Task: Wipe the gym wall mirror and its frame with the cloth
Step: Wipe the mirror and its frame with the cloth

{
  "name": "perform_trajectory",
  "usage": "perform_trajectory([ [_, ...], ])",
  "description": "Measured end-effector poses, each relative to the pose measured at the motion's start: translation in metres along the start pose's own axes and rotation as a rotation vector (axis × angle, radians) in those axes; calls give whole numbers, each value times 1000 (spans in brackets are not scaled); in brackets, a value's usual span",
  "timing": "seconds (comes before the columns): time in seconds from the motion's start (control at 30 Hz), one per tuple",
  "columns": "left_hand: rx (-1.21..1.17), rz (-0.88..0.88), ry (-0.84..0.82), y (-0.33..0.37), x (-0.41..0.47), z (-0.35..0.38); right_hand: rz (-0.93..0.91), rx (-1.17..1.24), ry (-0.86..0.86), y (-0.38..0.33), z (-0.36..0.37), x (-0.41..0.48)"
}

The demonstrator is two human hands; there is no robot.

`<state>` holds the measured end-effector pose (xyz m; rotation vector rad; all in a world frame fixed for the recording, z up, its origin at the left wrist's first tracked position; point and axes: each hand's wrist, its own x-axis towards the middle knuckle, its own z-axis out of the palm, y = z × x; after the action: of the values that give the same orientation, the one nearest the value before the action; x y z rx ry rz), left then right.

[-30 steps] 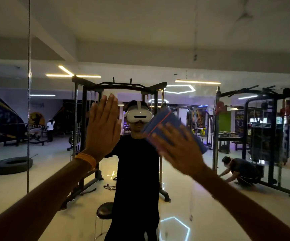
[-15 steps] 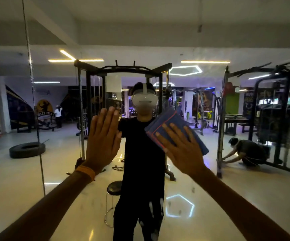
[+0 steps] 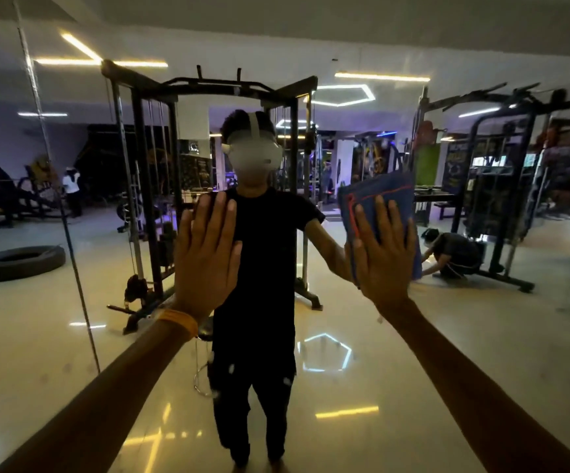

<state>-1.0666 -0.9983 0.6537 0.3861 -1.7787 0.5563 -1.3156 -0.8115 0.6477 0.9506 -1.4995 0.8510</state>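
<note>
Right hand (image 3: 384,254), fingers spread, presses the blue cloth (image 3: 377,194) flat on the mirror (image 3: 447,343), left hand (image 3: 207,254) braced flat-palmed alongside; this looks like the glass-wiping step, and the next stroke likely needs steady sideways pressure.

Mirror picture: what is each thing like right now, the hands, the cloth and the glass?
Mirror: upright, pale specks low down.
Left hand: open, flat on the mirror, fingers straight.
Right hand: open, pressing the blue cloth to the glass.
Blue cloth: folded, flat under the right hand.
Orange wristband: on the left wrist.
</note>
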Motion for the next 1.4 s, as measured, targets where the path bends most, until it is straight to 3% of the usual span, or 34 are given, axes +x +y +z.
perform_trajectory([
  [0.07, 8, -12, -19, 0, -1, 1, 207, 27, 62, -30, 5, -4],
  [0.1, 6, -22, -34, 0, 0, 0, 180, 50, 40, -49, 8, -11],
  [0.23, -16, 18, -79, -8, 2, -10, -425, 71, -169, -61, 9, -29],
  [0.3, -33, 30, -40, -24, 11, -17, -498, 51, -136, -43, 6, 9],
  [0.4, -48, -9, 50, -53, 44, -35, -188, -3, 14, -32, 1, 82],
  [0.47, -14, -38, 79, -72, 71, -48, 88, 10, 83, -54, -2, 109],
  [0.5, 11, -56, 82, -80, 82, -54, 131, 13, 108, -75, 1, 110],
  [0.57, 61, -84, 78, -95, 101, -63, -35, 52, 35, -118, 11, 93],
  [0.67, 78, -97, 63, -112, 112, -70, -506, 25, -140, -140, 16, 77],
  [0.73, 79, -100, 46, -123, 114, -72, -595, 2, -139, -126, 13, 110],
  [0.8, 100, -79, 35, -131, 114, -72, -440, -49, -59, -113, 10, 161],
  [0.9, 100, -67, 50, -133, 115, -71, 30, 4, 73, -122, 3, 216],
  [0.93, 89, -63, 55, -132, 116, -71, 100, 22, 91, -141, 6, 215],
  [0.97, 81, -53, 61, -133, 116, -71, 81, 24, 74, -162, 11, 205],
  [1.03, 71, -20, 72, -139, 117, -71, -196, -10, 9, -190, 20, 171],
  [1.13, 43, 8, 99, -149, 122, -77, -584, -109, -51, -156, 15, 172],
  [1.2, 68, 19, 117, -153, 129, -84, -523, -152, -34, -121, 10, 204],
  [1.3, 149, 68, 104, -159, 142, -91, -53, -73, 75, -125, 4, 225],
  [1.33, 153, 66, 95, -159, 146, -90, 8, -57, 116, -144, 9, 215],
  [1.4, 127, 25, 85, -155, 153, -88, -127, -68, 58, -181, 20, 181],
])
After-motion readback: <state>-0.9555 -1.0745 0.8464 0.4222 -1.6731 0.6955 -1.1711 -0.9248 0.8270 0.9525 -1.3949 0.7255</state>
